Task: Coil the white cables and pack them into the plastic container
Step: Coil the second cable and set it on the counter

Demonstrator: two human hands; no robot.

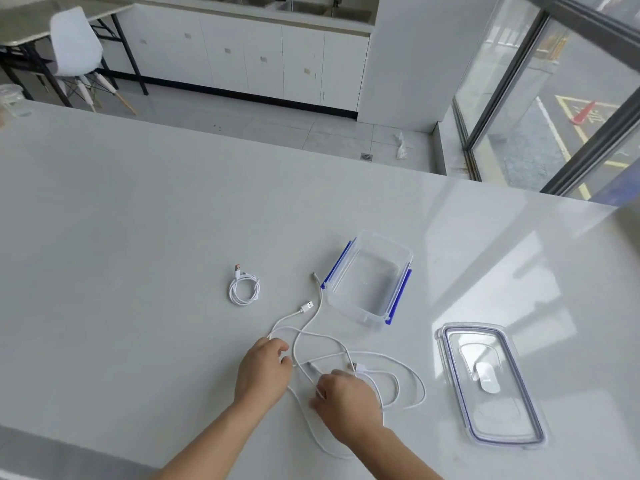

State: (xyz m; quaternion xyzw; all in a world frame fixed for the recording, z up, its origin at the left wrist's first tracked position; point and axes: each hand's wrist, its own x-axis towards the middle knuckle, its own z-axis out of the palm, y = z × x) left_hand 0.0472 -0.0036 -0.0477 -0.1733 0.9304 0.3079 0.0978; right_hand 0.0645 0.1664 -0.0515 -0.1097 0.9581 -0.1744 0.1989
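Loose cable (pixel 304 307) is being pinched in the curled fingers of the left hand (pixel 263 368) and right hand (pixel 346 396), its strands trailing away toward the open container (pixel 363 318) beyond, nearer the right hand.

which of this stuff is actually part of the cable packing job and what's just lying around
Part of the job:
- coiled white cable
- loose white cables, held by the left hand and right hand
- clear plastic container, open
- container lid

Just lying about:
- glass jar, far left
- white chair
- crumpled plastic on the floor
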